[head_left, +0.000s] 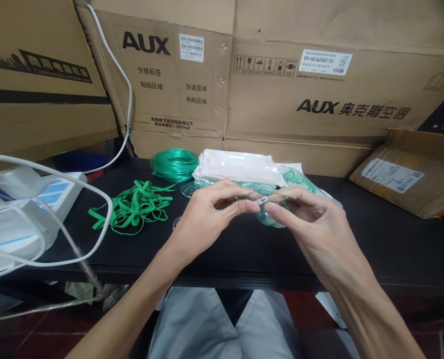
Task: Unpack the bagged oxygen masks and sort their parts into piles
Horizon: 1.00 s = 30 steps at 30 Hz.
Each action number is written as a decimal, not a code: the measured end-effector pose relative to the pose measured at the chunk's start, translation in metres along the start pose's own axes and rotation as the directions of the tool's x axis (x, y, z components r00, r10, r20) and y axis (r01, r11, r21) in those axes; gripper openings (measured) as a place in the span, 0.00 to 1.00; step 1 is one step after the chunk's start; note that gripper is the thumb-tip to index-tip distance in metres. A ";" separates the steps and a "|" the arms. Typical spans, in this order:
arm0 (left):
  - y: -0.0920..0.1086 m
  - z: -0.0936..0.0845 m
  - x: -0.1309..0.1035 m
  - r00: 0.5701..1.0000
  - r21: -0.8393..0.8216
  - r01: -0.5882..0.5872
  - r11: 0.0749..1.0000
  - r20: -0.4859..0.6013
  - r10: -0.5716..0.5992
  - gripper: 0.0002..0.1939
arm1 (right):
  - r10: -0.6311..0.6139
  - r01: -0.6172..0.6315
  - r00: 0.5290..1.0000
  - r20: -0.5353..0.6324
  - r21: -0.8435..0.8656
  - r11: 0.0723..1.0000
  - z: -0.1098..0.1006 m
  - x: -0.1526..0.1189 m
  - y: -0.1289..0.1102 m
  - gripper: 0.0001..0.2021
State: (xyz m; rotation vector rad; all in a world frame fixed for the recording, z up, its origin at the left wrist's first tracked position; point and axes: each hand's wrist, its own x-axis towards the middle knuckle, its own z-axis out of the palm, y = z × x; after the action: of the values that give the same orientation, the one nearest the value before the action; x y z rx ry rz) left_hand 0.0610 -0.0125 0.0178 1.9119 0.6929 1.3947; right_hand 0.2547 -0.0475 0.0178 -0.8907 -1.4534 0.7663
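My left hand (pixel 218 204) is closed in a pinch, thumb and forefinger on one end of a small whitish slotted clip (pixel 261 200). My right hand (pixel 312 209) pinches from the other side, its thumb tip at the clip's other end. A thin dark line (pixel 263 191), like a cord or a rim, arches between the forefingers; what it belongs to is unclear. Clear green plastic masks (pixel 269 218) show behind and below the fingers, partly hidden by them. Both hands are raised in front of the black table (pixel 244 254).
A coil of green tubing (pixel 175 164), tangled green straps (pixel 137 204) and a stack of white packets (pixel 239 164) lie on the table. White devices (pixel 53 199) with loose white cables (pixel 110 204) stand left. Large cartons (pixel 259 99) wall the back; a smaller box (pixel 405 169) sits right.
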 end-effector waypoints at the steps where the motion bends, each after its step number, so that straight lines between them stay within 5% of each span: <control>1: 0.001 0.000 0.000 1.000 0.011 0.002 1.000 0.011 -0.002 0.08 | -0.003 0.003 1.000 0.012 -0.013 1.000 -0.002 0.001 0.000 0.05; 8: 0.002 -0.002 0.000 0.995 0.089 0.035 0.995 0.088 -0.042 0.10 | 0.003 0.004 0.990 0.142 -0.046 0.999 -0.017 0.005 -0.004 0.05; 15: 0.003 -0.003 -0.001 0.990 0.216 -0.054 0.975 0.143 0.023 0.08 | 0.100 -0.107 0.965 0.243 0.016 0.994 -0.020 0.009 0.001 0.04; 30: 0.006 -0.004 -0.003 0.985 0.342 -0.022 0.939 0.169 -0.039 0.08 | 0.223 -0.279 0.925 0.307 0.153 0.948 -0.013 0.012 0.012 0.06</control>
State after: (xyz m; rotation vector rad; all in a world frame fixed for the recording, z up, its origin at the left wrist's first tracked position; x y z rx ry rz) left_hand 0.0570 -0.0175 0.0214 2.2653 0.9038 1.1389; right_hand 0.2689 -0.0316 0.0138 -0.8498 -1.4973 1.2526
